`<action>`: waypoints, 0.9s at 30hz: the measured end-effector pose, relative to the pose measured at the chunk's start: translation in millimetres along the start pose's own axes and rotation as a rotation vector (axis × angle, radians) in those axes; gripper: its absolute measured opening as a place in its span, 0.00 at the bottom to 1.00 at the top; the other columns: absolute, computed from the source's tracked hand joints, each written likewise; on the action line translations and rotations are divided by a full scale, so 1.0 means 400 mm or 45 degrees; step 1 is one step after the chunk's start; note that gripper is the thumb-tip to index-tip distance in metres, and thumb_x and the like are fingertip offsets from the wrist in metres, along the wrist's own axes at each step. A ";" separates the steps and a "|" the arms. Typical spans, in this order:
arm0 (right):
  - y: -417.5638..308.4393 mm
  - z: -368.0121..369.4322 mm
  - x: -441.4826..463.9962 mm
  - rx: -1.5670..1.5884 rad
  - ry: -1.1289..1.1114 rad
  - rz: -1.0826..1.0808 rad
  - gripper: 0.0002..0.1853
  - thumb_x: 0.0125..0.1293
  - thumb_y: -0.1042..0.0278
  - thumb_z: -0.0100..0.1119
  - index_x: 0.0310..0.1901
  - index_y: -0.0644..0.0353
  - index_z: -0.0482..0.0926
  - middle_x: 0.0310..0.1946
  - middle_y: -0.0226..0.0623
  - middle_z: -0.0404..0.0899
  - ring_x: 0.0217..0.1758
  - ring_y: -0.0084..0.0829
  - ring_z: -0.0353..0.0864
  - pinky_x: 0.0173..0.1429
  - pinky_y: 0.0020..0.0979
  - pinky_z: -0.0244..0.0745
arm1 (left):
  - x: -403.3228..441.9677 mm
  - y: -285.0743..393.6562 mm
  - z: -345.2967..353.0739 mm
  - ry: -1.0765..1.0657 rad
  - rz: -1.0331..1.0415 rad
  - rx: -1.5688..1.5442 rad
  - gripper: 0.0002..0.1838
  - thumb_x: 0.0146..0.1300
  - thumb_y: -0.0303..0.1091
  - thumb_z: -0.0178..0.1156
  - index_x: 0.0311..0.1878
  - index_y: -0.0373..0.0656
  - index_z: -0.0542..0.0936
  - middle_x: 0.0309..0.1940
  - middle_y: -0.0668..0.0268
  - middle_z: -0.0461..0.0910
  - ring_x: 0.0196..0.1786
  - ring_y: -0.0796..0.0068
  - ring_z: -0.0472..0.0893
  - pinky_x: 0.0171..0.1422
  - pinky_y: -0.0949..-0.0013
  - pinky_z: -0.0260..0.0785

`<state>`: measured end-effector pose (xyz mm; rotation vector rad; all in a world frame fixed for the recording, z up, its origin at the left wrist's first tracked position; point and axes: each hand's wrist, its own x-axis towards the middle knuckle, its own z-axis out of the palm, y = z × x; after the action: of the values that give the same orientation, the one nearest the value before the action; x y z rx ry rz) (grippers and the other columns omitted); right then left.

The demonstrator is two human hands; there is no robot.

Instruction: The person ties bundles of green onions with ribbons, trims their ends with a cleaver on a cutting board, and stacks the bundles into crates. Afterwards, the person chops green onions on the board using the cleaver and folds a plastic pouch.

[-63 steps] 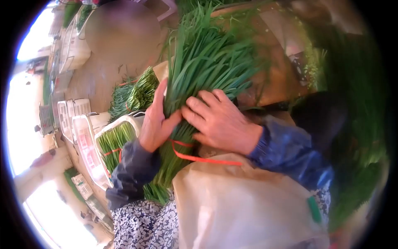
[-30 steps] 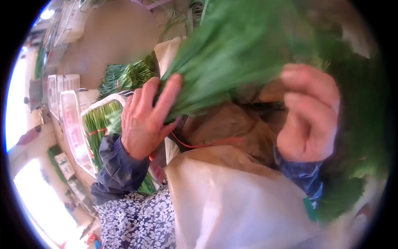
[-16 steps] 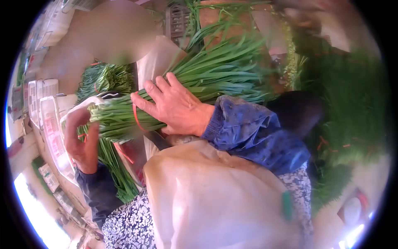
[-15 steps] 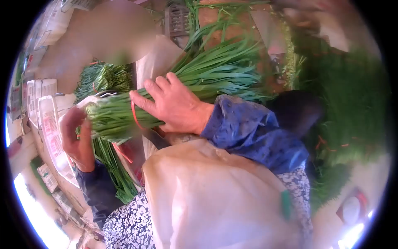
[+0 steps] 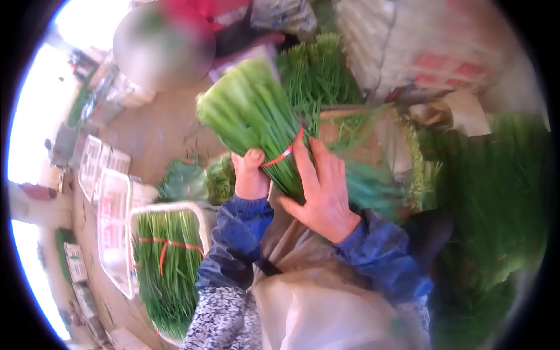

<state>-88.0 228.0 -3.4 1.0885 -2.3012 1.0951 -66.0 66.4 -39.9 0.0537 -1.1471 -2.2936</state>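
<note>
Nearest, a pale apron (image 5: 315, 318) lies over the lap, perhaps to keep clothes clean. At near left, a crate (image 5: 203, 224) holds a tied bundle (image 5: 166, 274). Beyond the apron, both hands hold a bunch (image 5: 248, 111) tilted, pale ends far left. The left hand (image 5: 252, 175) is clamped on its left side; the right hand (image 5: 322, 189) clasps its right side at the red band (image 5: 284, 154), seemingly to steady the stems. Farther off, more greens (image 5: 318, 70) lie left of pale sacks (image 5: 402, 44).
</note>
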 end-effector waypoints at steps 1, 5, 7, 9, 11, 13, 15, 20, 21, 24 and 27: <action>0.009 -0.032 0.014 0.072 -0.059 0.015 0.46 0.43 0.68 0.73 0.68 0.65 0.64 0.57 0.51 0.71 0.58 0.50 0.71 0.62 0.46 0.65 | 0.057 0.021 0.045 -0.076 0.025 0.074 0.38 0.51 0.37 0.72 0.64 0.36 0.68 0.55 0.60 0.77 0.55 0.67 0.78 0.62 0.62 0.70; 0.165 -0.139 -0.025 0.064 0.090 0.195 0.32 0.52 0.72 0.65 0.62 0.64 0.72 0.55 0.53 0.73 0.59 0.52 0.73 0.63 0.43 0.69 | 0.220 0.107 0.145 -0.459 0.109 0.447 0.38 0.46 0.41 0.73 0.60 0.34 0.72 0.50 0.61 0.80 0.49 0.68 0.81 0.56 0.65 0.74; 0.306 -0.175 -0.110 -0.265 0.032 0.401 0.30 0.51 0.75 0.64 0.60 0.64 0.72 0.53 0.52 0.74 0.56 0.54 0.74 0.59 0.45 0.71 | 0.322 0.139 0.194 -0.707 0.074 0.529 0.40 0.43 0.41 0.73 0.60 0.34 0.71 0.50 0.61 0.80 0.48 0.68 0.81 0.56 0.65 0.73; 0.430 -0.155 -0.215 -0.452 0.003 0.615 0.28 0.52 0.74 0.62 0.59 0.64 0.72 0.50 0.51 0.75 0.52 0.55 0.74 0.55 0.47 0.72 | 0.402 0.173 0.270 -0.995 -0.097 0.818 0.45 0.39 0.41 0.76 0.63 0.34 0.69 0.51 0.62 0.79 0.50 0.69 0.79 0.57 0.66 0.72; 0.542 -0.141 -0.309 -0.677 -0.153 0.906 0.26 0.55 0.71 0.59 0.58 0.59 0.73 0.46 0.51 0.75 0.50 0.56 0.74 0.52 0.49 0.73 | 0.425 0.125 0.359 -1.234 -0.314 0.956 0.54 0.35 0.35 0.80 0.69 0.34 0.63 0.58 0.63 0.74 0.59 0.71 0.74 0.65 0.67 0.65; 0.553 -0.142 -0.332 -0.573 -0.227 1.086 0.24 0.57 0.68 0.56 0.58 0.53 0.73 0.44 0.51 0.75 0.49 0.55 0.75 0.49 0.49 0.73 | 0.400 0.006 0.365 -1.398 -0.505 0.976 0.54 0.37 0.30 0.80 0.70 0.34 0.62 0.60 0.62 0.73 0.61 0.72 0.72 0.67 0.67 0.63; 0.577 -0.099 -0.374 -0.592 -0.280 1.060 0.24 0.58 0.69 0.55 0.59 0.50 0.73 0.44 0.51 0.75 0.48 0.54 0.76 0.49 0.49 0.73 | 0.352 -0.147 0.306 -1.508 -0.879 0.992 0.54 0.37 0.26 0.78 0.71 0.33 0.61 0.62 0.63 0.72 0.64 0.73 0.70 0.70 0.69 0.60; 0.590 -0.102 -0.331 -0.560 -0.454 1.015 0.24 0.57 0.72 0.56 0.59 0.51 0.72 0.43 0.49 0.76 0.47 0.52 0.77 0.47 0.49 0.74 | 0.188 -0.409 0.085 -1.575 -1.110 1.288 0.60 0.34 0.32 0.79 0.73 0.34 0.57 0.63 0.56 0.71 0.66 0.64 0.70 0.72 0.65 0.58; 0.589 -0.094 -0.338 -0.582 -0.390 0.944 0.24 0.57 0.73 0.56 0.58 0.52 0.72 0.42 0.49 0.76 0.46 0.52 0.77 0.46 0.49 0.75 | 0.165 -0.419 0.066 -1.603 -1.102 1.313 0.61 0.33 0.33 0.79 0.73 0.35 0.56 0.63 0.54 0.71 0.66 0.61 0.70 0.72 0.64 0.59; 0.588 -0.064 -0.333 -0.617 -0.388 0.884 0.24 0.56 0.75 0.56 0.57 0.54 0.71 0.41 0.50 0.76 0.44 0.53 0.78 0.45 0.49 0.75 | 0.103 -0.329 0.111 -1.556 -0.064 1.952 0.69 0.27 0.46 0.80 0.75 0.37 0.52 0.64 0.45 0.67 0.65 0.43 0.68 0.70 0.52 0.60; 0.587 -0.051 -0.330 -0.660 -0.443 0.865 0.23 0.55 0.74 0.58 0.55 0.56 0.71 0.40 0.52 0.76 0.45 0.53 0.78 0.45 0.47 0.75 | 0.028 -0.383 0.128 -1.520 0.374 2.168 0.70 0.25 0.45 0.81 0.74 0.38 0.53 0.64 0.46 0.67 0.63 0.42 0.69 0.66 0.50 0.62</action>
<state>-186.0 402.1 -185.1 0.3061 -3.1019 0.4381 -161.8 169.8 -119.5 -0.8212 -2.9745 -0.3119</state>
